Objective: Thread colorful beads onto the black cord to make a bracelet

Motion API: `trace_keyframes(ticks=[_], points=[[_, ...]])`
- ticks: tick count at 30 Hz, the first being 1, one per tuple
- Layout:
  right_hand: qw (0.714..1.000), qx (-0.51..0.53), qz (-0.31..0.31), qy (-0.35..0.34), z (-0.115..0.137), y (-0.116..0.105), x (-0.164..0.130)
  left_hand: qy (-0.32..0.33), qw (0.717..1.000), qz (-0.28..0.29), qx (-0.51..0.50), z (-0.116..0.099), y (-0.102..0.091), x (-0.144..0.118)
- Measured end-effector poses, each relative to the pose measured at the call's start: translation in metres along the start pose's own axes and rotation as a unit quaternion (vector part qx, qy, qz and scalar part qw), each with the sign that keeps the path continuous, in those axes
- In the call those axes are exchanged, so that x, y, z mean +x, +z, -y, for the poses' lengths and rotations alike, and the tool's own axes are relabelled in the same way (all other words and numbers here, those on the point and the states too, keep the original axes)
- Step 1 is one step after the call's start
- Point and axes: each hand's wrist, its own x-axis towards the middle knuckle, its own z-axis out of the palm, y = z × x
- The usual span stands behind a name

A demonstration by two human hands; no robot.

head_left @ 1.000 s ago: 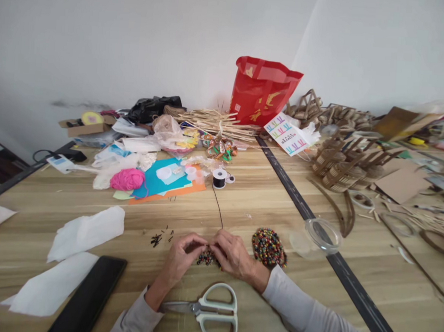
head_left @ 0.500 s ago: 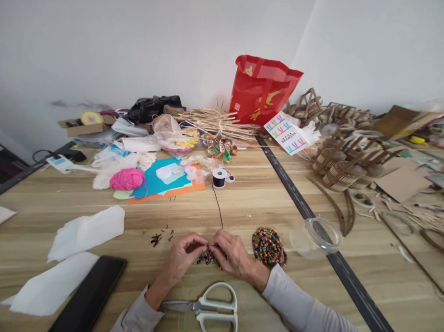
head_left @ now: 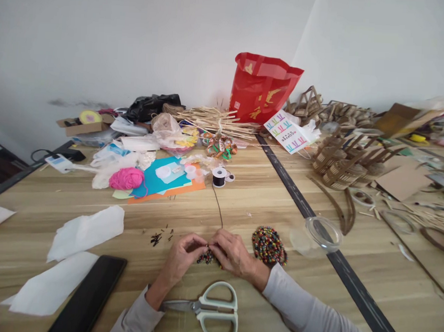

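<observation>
In the head view, the left hand (head_left: 182, 255) and right hand (head_left: 233, 253) meet, each with fingertips pinched narrow; what they grip is too small to tell. Loose beads (head_left: 205, 256) lie just beneath them on the table (head_left: 242, 210). Black cord (head_left: 218, 208) runs from a spool (head_left: 219, 177) to the right hand. Beyond, a cardboard box (head_left: 79, 129) holds a yellow disc (head_left: 90, 117); the red bag's (head_left: 262, 93) contents are hidden.

Toward the near edge of the table (head_left: 189, 211) were 1 left hand (head_left: 181, 256), 1 right hand (head_left: 234, 252), 1 pair of scissors (head_left: 197, 308) and 2 blank paper pieces (head_left: 86, 230); farther in, 1 coiled bead heap (head_left: 270, 245), 1 large spool (head_left: 218, 179) and 1 pink yarn ball (head_left: 126, 178); by the far edge, 1 red bag (head_left: 262, 91).
</observation>
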Motion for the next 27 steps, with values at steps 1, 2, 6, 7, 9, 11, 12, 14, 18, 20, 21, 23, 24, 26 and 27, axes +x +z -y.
trace_keyframes(ticks=[1,2,6,7,9,11,12,14,18,20,21,23,24,26,27], points=[[1.000,0.002,-0.003,-0.001,-0.0002,0.0002,0.0000,0.002,1.000,-0.003,0.001,0.0008,-0.0005,0.0004],[1.000,0.004,-0.006,0.000,-0.0003,0.0004,0.0000,0.005,1.000,-0.006,0.003,0.0016,-0.0010,0.0006],[1.000,0.005,-0.004,0.009,0.0004,0.0001,0.0005,0.015,1.000,-0.008,0.007,0.0038,-0.0022,0.0001],[1.000,0.006,-0.003,0.011,0.0007,-0.0002,0.0007,0.016,1.000,-0.007,0.005,0.0039,-0.0023,-0.0002],[1.000,0.007,-0.003,0.011,0.0012,-0.0006,0.0011,0.019,1.000,-0.002,0.000,0.0038,-0.0024,-0.0003],[1.000,0.006,-0.005,0.010,0.0012,-0.0007,0.0010,0.028,1.000,0.004,-0.002,0.0032,-0.0025,0.0002],[1.000,0.003,-0.006,0.010,0.0009,-0.0006,0.0007,0.033,0.999,0.007,-0.002,0.0030,-0.0025,0.0005],[1.000,-0.003,-0.009,0.012,0.0002,-0.0003,-0.0001,0.037,0.999,0.003,-0.003,0.0024,-0.0022,0.0011],[1.000,-0.010,-0.013,0.016,-0.0007,-0.0004,-0.0014,0.025,1.000,-0.009,-0.007,0.0017,-0.0016,0.0012],[1.000,-0.008,-0.013,0.017,-0.0006,-0.0008,-0.0015,0.018,1.000,-0.006,-0.006,0.0012,-0.0015,0.0007],[1.000,-0.007,-0.013,0.016,-0.0005,-0.0010,-0.0014,0.015,1.000,-0.005,-0.007,0.0007,-0.0015,0.0005],[1.000,-0.006,-0.015,0.015,-0.0002,-0.0013,-0.0012,0.008,1.000,-0.006,-0.009,-0.0007,-0.0015,0.0002],[1.000,-0.007,-0.014,0.015,-0.0001,-0.0015,-0.0011,0.005,1.000,-0.007,-0.010,-0.0016,-0.0015,0.0002],[1.000,-0.009,-0.012,0.018,0.0003,-0.0017,-0.0008,0.003,1.000,-0.008,-0.008,-0.0034,-0.0016,0.0004],[1.000,-0.009,-0.011,0.019,0.0005,-0.0017,-0.0007,0.004,1.000,-0.008,-0.005,-0.0040,-0.0016,0.0005]])
